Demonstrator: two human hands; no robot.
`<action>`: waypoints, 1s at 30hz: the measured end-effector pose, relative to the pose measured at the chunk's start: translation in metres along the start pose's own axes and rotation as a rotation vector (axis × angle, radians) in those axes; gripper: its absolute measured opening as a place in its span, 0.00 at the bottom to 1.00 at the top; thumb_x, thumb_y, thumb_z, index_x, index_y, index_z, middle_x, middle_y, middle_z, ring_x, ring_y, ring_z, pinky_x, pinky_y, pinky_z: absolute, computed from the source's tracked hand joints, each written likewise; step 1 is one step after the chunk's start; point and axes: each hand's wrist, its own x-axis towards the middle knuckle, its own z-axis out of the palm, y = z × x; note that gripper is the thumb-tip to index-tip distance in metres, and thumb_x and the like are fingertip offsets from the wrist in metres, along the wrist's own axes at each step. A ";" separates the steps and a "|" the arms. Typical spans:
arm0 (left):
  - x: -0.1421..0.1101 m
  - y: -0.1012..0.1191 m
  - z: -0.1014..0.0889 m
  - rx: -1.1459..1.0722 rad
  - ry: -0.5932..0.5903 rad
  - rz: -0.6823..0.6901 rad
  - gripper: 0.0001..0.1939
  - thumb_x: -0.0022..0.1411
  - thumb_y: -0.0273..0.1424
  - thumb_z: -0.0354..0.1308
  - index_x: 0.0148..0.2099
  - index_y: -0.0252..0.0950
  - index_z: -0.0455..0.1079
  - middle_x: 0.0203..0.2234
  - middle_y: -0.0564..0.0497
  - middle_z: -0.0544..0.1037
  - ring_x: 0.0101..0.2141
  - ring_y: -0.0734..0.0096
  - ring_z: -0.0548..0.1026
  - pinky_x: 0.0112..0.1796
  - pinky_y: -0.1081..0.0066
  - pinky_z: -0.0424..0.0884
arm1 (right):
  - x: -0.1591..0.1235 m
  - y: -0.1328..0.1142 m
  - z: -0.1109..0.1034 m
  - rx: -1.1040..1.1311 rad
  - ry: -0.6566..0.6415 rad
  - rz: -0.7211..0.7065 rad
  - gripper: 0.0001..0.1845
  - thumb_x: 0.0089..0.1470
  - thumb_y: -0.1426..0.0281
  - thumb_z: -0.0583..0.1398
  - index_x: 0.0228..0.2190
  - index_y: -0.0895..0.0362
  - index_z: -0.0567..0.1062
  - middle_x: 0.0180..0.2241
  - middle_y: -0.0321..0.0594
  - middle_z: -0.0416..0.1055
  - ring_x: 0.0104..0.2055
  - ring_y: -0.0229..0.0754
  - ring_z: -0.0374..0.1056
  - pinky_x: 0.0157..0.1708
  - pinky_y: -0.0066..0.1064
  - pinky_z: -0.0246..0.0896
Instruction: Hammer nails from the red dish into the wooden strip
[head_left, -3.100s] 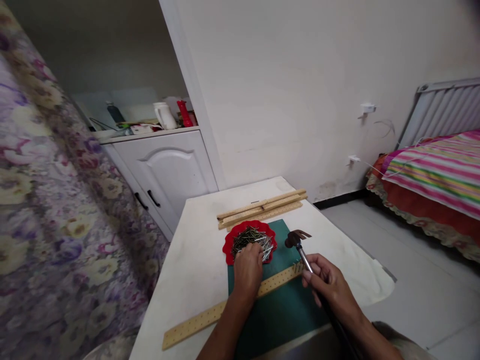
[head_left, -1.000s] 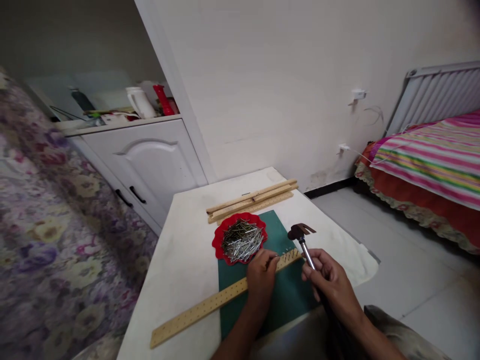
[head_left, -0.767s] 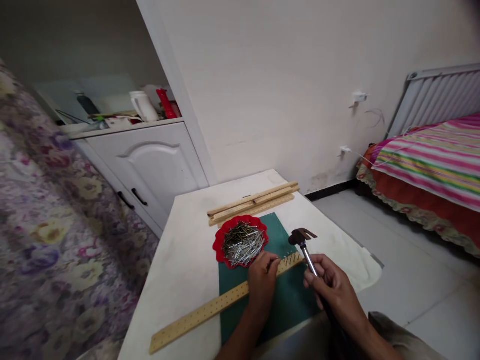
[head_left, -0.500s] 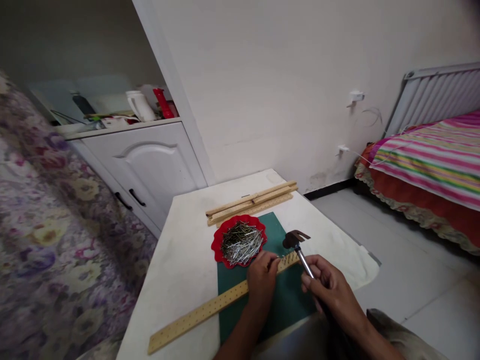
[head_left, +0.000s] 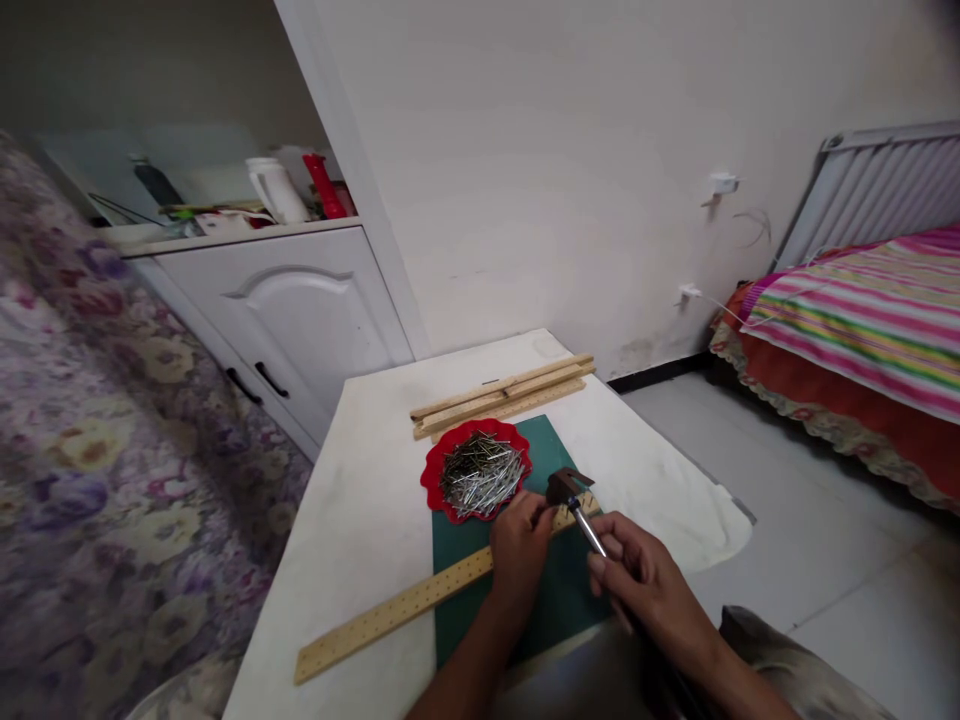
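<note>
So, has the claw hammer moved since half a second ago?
Yes: against the red scalloped bowl, the claw hammer has shifted left, toward the left hand.

Off-white wall (head_left: 555, 200) between white cupboard (head_left: 300, 310) and striped bed (head_left: 862, 305), floral curtain (head_left: 112, 450) far left, tiled floor (head_left: 795, 550).

Left hand (head_left: 517, 550) moved from red bowl (head_left: 432, 482) to wooden strip (head_left: 397, 613). Hammer (head_left: 584, 523) in right hand (head_left: 641, 572) came nearer, head now beside left fingers (head_left: 538, 512).

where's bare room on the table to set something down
The white tabletop is bare left of the red scalloped bowl and right of the green rectangular mat. Crowded: right end of the perforated wooden strip, by the left hand and dark-headed claw hammer.
</note>
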 end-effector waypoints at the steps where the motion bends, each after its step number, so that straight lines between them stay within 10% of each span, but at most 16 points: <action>1: 0.000 -0.001 0.000 -0.005 0.000 0.005 0.06 0.56 0.27 0.52 0.28 0.36 0.68 0.24 0.55 0.69 0.27 0.76 0.67 0.29 0.76 0.59 | -0.001 0.001 0.000 -0.007 -0.004 0.001 0.07 0.55 0.66 0.56 0.34 0.56 0.65 0.20 0.27 0.62 0.12 0.26 0.49 0.11 0.18 0.44; 30: -0.004 0.003 0.002 0.026 0.023 0.011 0.08 0.57 0.27 0.51 0.26 0.35 0.67 0.23 0.56 0.68 0.26 0.76 0.66 0.28 0.76 0.57 | -0.003 0.002 -0.005 -0.012 -0.017 -0.007 0.09 0.55 0.64 0.56 0.35 0.56 0.64 0.21 0.27 0.63 0.13 0.26 0.50 0.12 0.19 0.44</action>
